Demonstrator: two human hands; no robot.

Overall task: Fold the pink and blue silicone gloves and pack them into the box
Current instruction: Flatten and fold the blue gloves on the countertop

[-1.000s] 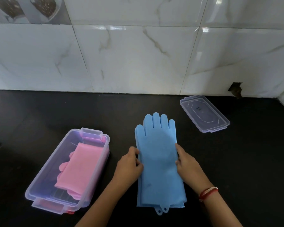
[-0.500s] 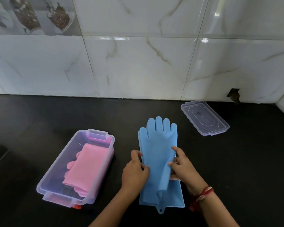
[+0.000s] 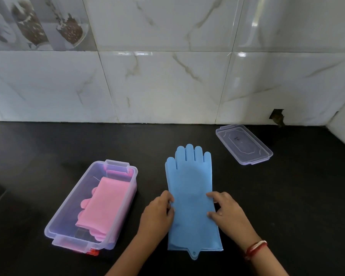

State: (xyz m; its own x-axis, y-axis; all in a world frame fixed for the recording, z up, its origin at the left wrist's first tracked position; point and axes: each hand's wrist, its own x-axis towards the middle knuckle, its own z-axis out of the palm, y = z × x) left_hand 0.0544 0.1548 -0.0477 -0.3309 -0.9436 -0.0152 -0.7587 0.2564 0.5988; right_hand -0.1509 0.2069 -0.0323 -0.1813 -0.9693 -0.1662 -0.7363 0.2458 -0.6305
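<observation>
black table [image 3: 287, 196]: left grip [image 3: 157, 214] pinches blue gloves [image 3: 189, 182] at the edge, right grip [image 3: 227, 212], fingers spread, presses on top, likely squaring them for folding; pink gloves [image 3: 106, 198] lie in box [image 3: 76, 196].

Stacked blue gloves [image 3: 189, 186] flat, fingers pointing away, beside clear box [image 3: 70, 242] with folded pink gloves [image 3: 106, 202]

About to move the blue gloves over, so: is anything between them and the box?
Nothing visible does. No object lies on the counter between the blue gloves and the box. The box stands open, its lid off by the wall. The pink gloves already lie inside, so the blue ones would go on top.
</observation>
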